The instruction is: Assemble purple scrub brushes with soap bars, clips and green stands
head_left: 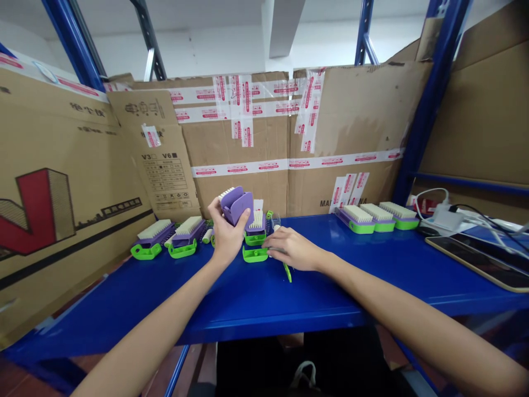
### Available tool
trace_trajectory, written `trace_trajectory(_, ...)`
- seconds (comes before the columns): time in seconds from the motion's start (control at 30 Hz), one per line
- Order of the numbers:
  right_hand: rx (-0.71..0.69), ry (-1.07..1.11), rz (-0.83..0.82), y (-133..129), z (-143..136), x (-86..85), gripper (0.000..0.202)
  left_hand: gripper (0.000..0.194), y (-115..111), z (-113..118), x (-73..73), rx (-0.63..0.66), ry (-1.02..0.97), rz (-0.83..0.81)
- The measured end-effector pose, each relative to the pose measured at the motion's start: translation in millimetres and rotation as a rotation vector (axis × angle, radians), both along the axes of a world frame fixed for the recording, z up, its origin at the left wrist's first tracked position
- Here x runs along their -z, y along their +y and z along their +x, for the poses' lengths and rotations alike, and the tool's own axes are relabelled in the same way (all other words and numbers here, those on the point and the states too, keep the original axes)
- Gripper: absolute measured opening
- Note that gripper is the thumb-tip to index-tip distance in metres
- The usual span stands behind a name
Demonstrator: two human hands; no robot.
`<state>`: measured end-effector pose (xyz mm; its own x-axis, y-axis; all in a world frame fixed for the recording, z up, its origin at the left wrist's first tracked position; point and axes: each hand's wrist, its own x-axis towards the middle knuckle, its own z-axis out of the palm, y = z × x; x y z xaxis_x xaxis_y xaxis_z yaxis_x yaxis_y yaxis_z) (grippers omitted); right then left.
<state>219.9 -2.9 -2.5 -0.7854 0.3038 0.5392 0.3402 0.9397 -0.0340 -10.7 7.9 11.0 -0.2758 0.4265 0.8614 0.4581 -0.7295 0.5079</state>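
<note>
My left hand (230, 238) is closed round a purple brush body (238, 208) with pale bristles, held up above the table. To its right, my right hand (295, 248) is low over the blue table (330, 298), fingers bent and together; what they grip, if anything, is hidden. Just left of those fingers lies a bright green end piece (254, 255), with another brush (257, 221) standing behind it. A thin green part (287, 273) pokes out below the right hand. Behind that hand are a dark coil spring and a clear piece, partly covered.
Brushes with green ends (184, 237) stand on the left. Three more brushes (377, 218) sit together at the right rear. A phone-like slab (481, 262), a white charger (444, 218) and cables lie far right. Cardboard walls (239, 143) and blue posts (430, 105) enclose the table.
</note>
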Motion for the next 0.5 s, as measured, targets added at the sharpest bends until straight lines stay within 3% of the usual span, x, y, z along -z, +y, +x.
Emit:
trace_trajectory(0.27, 0.005, -0.010, 0.011, -1.3, -0.1, -1.5, 0.019, 0.079, -2.0, 1.3, -0.3, 0.110, -0.016, -0.053)
trace_trajectory(0.5, -0.044, -0.003, -0.001, -0.8, 0.4, -2.6, 0.018, 0.080, -6.1, 1.9, -1.2, 0.093, 0.001, -0.064)
